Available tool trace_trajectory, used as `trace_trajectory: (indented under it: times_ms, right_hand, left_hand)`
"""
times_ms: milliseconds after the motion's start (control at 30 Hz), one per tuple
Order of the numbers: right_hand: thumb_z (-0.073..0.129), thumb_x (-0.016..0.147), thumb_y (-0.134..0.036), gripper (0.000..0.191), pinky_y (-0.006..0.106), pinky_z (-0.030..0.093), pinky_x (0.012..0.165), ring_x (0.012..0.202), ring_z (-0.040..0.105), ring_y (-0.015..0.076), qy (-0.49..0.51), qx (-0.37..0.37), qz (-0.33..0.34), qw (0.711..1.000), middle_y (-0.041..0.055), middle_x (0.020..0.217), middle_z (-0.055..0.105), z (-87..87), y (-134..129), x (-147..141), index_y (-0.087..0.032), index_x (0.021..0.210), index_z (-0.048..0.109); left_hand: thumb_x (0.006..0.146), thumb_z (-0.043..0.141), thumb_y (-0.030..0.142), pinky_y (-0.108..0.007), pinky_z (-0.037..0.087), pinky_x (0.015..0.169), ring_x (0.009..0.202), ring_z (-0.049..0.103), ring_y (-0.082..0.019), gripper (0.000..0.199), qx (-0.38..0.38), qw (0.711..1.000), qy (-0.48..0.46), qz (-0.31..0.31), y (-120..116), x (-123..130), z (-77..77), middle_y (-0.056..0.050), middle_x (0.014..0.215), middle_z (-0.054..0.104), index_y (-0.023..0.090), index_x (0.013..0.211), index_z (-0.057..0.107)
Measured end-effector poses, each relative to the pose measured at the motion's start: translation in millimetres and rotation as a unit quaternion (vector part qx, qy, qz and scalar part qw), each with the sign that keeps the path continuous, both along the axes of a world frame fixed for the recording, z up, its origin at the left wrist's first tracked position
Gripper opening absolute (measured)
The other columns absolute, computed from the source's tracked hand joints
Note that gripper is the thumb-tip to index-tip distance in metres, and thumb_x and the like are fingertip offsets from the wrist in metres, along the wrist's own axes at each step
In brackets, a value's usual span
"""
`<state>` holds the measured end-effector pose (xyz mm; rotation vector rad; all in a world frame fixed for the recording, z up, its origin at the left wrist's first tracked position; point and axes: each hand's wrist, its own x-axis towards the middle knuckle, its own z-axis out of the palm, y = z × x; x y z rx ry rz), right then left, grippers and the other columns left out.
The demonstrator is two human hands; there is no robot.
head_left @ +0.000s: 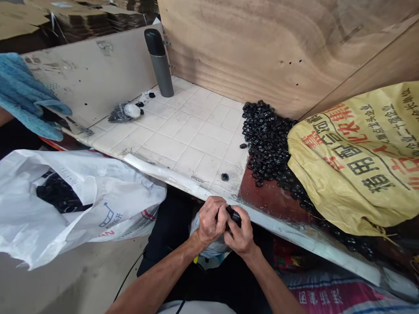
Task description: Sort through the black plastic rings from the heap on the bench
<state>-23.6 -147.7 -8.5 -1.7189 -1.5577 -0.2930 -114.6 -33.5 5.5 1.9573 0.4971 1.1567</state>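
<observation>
Your left hand (209,220) and your right hand (240,235) meet just below the near edge of the white tiled table (183,139). Between them you hold a small black plastic piece (233,214). The fingers of both hands are curled in close around it, so only its top shows. It sits at your fingertips, above your right thumb and touching your left fingers. Keep both hands close together and press gently, so the little piece does not slip out and fall into your lap.

A bit further off, one small black ring (224,176) lies alone on the tiles. To your right, a big pile of small black plastic pieces (266,139) rests beside a yellow woven sack (356,161). To your left lies a white plastic sack (81,200). Far back stands a tall grey flask (160,61).
</observation>
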Motion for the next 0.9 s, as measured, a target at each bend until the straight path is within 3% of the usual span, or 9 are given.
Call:
trace_trajectory:
  times_ms: [200,333,433,500,600,667,733,833,900]
  right_hand:
    - [0.054,0.086,-0.021,0.031,0.049,0.059,0.088,0.111,0.063,0.0303,-0.008,-0.069,-0.024,0.997,0.0146,0.123,0.059,-61.0,-33.8,-7.5,-0.021,0.112,0.070]
    - [0.051,0.087,-0.028,0.026,0.044,0.061,0.079,0.100,0.066,0.0283,0.074,-0.221,0.022,0.972,0.0150,0.108,0.069,-95.2,-30.5,-7.7,-0.019,0.101,0.072]
    - [0.049,0.084,-0.022,0.026,0.040,0.061,0.074,0.088,0.068,0.0269,0.112,-0.273,0.019,0.955,0.0120,0.090,0.072,-110.2,-21.4,-6.2,-0.017,0.097,0.072]
    - [0.049,0.082,-0.017,0.026,0.039,0.060,0.076,0.086,0.069,0.0261,0.124,-0.282,0.003,0.951,0.0103,0.086,0.072,-110.1,-20.5,-5.2,-0.017,0.095,0.071]
    - [0.045,0.085,-0.011,0.027,0.038,0.059,0.078,0.084,0.069,0.0242,0.140,-0.289,-0.022,0.947,0.0104,0.089,0.071,-84.4,-32.6,-8.0,-0.017,0.092,0.071]
    - [0.040,0.091,-0.010,0.030,0.034,0.058,0.075,0.080,0.068,0.0211,0.152,-0.273,-0.030,0.949,0.0089,0.087,0.070,-49.2,-42.5,-12.8,-0.017,0.092,0.069]
    - [0.045,0.095,-0.012,0.025,0.033,0.057,0.079,0.085,0.068,0.0204,0.180,-0.190,-0.002,0.965,0.0091,0.095,0.069,-6.2,-41.4,-15.2,-0.019,0.102,0.068]
    - [0.052,0.095,-0.015,0.030,0.036,0.055,0.088,0.102,0.065,0.0240,0.130,-0.083,-0.030,0.988,0.0119,0.108,0.064,47.5,-3.0,-2.1,-0.021,0.123,0.061]
    - [0.053,0.097,-0.024,0.038,0.041,0.053,0.094,0.115,0.059,0.0286,0.105,-0.114,-0.087,0.984,0.0170,0.127,0.054,62.9,40.1,18.6,-0.018,0.134,0.055]
  left_hand:
    - [0.091,0.046,0.014,-0.045,0.059,0.090,0.111,0.065,-0.026,0.017,0.105,0.994,0.033,-0.003,-17.4,-18.0,-41.2,-0.010,0.098,0.066,0.020,0.098,0.061]
    - [0.091,0.050,0.014,-0.054,0.053,0.101,0.132,0.052,-0.031,0.021,0.172,0.982,0.075,-0.035,-28.8,-20.0,-75.8,-0.013,0.111,0.067,0.018,0.108,0.061]
    - [0.091,0.049,0.012,-0.058,0.048,0.107,0.133,0.052,-0.032,0.028,0.219,0.965,0.115,-0.091,-30.6,-25.2,-96.7,-0.015,0.117,0.069,0.015,0.117,0.059]
    - [0.092,0.049,0.013,-0.060,0.048,0.107,0.135,0.051,-0.033,0.031,0.232,0.952,0.150,-0.134,-27.6,-32.9,-102.0,-0.016,0.124,0.067,0.015,0.122,0.059]
    - [0.092,0.052,0.014,-0.057,0.052,0.102,0.140,0.043,-0.036,0.031,0.220,0.945,0.161,-0.178,-20.1,-48.0,-94.4,-0.019,0.137,0.059,0.014,0.122,0.059]
    - [0.091,0.053,0.013,-0.053,0.055,0.100,0.138,0.046,-0.034,0.030,0.197,0.951,0.146,-0.190,-16.0,-56.7,-83.8,-0.019,0.136,0.059,0.014,0.121,0.059]
    - [0.092,0.053,0.011,-0.048,0.057,0.098,0.128,0.056,-0.030,0.028,0.156,0.962,0.139,-0.175,-13.4,-61.8,-75.3,-0.016,0.126,0.065,0.017,0.119,0.059]
    - [0.093,0.051,0.014,-0.045,0.057,0.094,0.108,0.065,-0.026,0.022,0.088,0.974,0.190,-0.088,-9.5,-60.7,-75.7,-0.012,0.107,0.068,0.019,0.112,0.061]
    - [0.094,0.052,0.021,-0.049,0.056,0.092,0.103,0.064,-0.029,0.018,0.059,0.953,0.296,-0.011,-4.8,-55.0,-85.6,-0.014,0.104,0.067,0.019,0.107,0.063]
